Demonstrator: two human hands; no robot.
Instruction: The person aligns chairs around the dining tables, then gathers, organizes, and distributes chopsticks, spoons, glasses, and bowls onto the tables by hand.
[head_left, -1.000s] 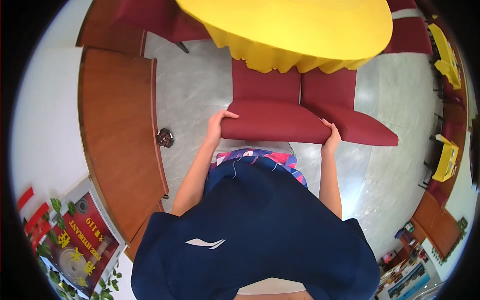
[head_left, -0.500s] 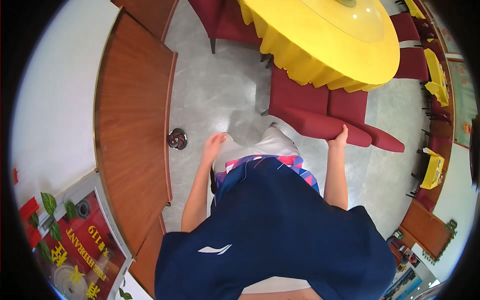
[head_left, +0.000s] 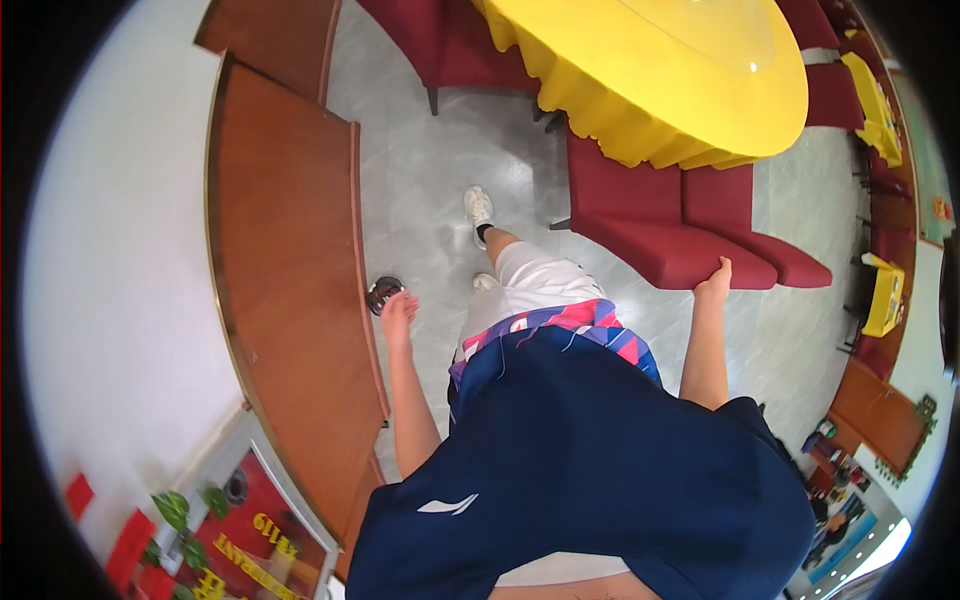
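A red sign (head_left: 240,525) is showing yellow lettering at a tilt: "119" (head_left: 277,533) is standing on one line, and the English word "HYDRANT" (head_left: 255,568) is running below it, partly cut by the picture's lower edge. A large yellow Chinese character (head_left: 209,586) is sitting beside the word, also cut off. The dark blue shirt (head_left: 600,470) is bearing a white brand mark (head_left: 448,505) of two curved strokes. Lettering on the blue display (head_left: 835,545) is appearing too small to read.
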